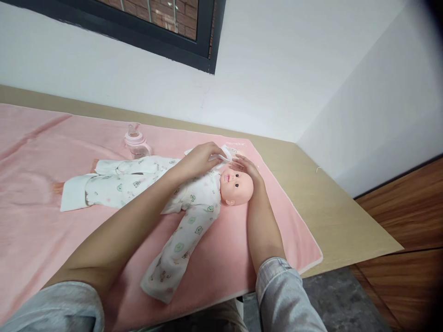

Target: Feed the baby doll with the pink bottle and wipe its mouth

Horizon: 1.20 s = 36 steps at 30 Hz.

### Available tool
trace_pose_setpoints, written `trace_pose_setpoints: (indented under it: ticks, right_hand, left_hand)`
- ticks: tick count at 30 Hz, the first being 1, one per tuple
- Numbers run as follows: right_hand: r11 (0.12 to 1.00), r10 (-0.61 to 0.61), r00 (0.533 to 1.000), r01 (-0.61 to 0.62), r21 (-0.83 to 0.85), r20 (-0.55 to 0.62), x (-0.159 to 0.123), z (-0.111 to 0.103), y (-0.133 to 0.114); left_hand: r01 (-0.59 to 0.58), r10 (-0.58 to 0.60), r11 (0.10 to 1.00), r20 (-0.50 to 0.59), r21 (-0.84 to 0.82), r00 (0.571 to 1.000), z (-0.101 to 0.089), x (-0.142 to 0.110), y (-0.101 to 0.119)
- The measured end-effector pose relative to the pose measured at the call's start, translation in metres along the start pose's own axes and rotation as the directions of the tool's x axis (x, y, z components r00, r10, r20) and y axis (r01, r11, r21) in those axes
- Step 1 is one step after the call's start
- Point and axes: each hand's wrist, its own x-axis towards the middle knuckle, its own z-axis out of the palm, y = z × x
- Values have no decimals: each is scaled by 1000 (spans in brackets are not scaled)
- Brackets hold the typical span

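Note:
A baby doll [237,186] in a white printed onesie [155,193] lies on its back on a pink blanket [41,152], head to the right. My left hand [200,159] rests by the doll's far shoulder, fingers pinched on a white piece of cloth [223,156] there. My right hand [247,167] lies against the top of the doll's head, fingers stretched out and touching it. One loose sleeve [173,256] of the onesie trails toward me.
A small clear baby bottle with a pink collar [136,142] stands on the blanket behind the doll's legs. The blanket covers a beige table [332,216] set against a white wall corner. Wooden floor [408,221] shows at the right.

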Motion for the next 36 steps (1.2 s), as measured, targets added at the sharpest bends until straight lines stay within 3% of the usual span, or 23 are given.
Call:
trace_pose_setpoints:
  ticks: [3,5,9,11,13,19,25,31,36]
  right_hand:
    - [991,-135,986,137,-9,101,-6,8,-33]
    - [963,-230,947,255,-91,223,-21,23,-63]
    - [817,-214,875,404,-411,435,-63,69,-111]
    - [713,-168,836,469,-521,522,-77,88,-119]
    - [607,-143,830,504,-614,539,-81,100,-118]
    - [437,-152,843,525,-730,516,-71,107,-105]
    - [472,-251,873,487,-735,418,-63,99,-104]
    - [524,-328,931,320,-790,159,-40,63,-95]
    - [525,-360,932,172,-834,-34,-23,21,-83]
  left_hand:
    - [7,-5,997,-36,75,999,-7,0,0]
    - [16,-11,993,-41,114,999,-11,0,-2]
    - [15,-7,983,-47,182,999,-16,2,-8]
    - [6,4,981,-48,192,999,-18,2,-12]
    - [-2,12,984,-59,178,998,-21,2,-15]
    - [22,-13,996,-91,92,996,-23,0,-26]
    - [87,-78,993,-110,81,991,-29,-1,-28]
    - [247,-209,961,-261,123,943,-72,-14,-35]
    - [419,-354,905,-424,69,834,-114,-39,-58]
